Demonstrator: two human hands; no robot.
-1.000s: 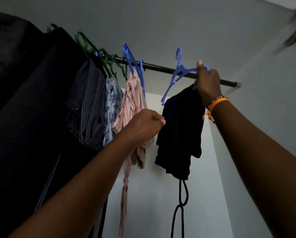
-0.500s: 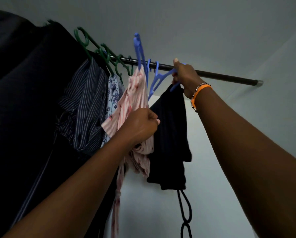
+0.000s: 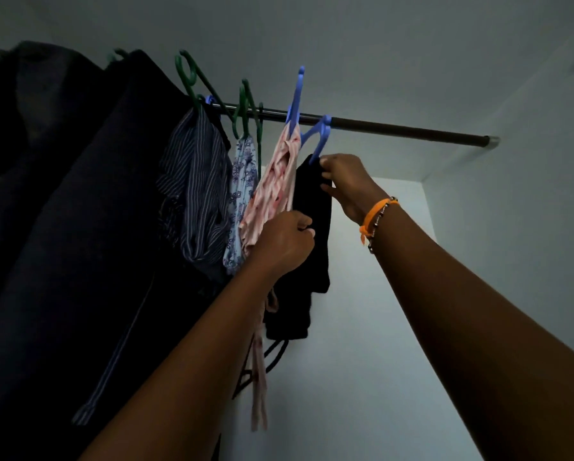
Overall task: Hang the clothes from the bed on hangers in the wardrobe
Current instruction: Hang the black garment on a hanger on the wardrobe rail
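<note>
A dark rail (image 3: 395, 129) runs across the top of the wardrobe. A black garment (image 3: 314, 234) with dangling cords hangs from a blue hanger (image 3: 319, 138) hooked on the rail. My right hand (image 3: 344, 183), with an orange band at the wrist, pinches the garment's top right by the hanger's lower end. My left hand (image 3: 284, 242) is curled and grips the garment's left edge lower down. Touching it on the left hangs a pink striped piece (image 3: 275, 191) on another blue hanger (image 3: 295, 98).
Further left on the rail hang a floral cloth (image 3: 242, 194), a striped shirt (image 3: 195, 194) on green hangers (image 3: 245, 108), and big dark coats (image 3: 72, 227). Pale wardrobe walls (image 3: 498, 211) close the right side and back. The rail's right half is bare.
The black garment on its hanger has slid left along the rail up against the pink piece. My right hand dropped from the hanger's top to the garment's upper edge.
</note>
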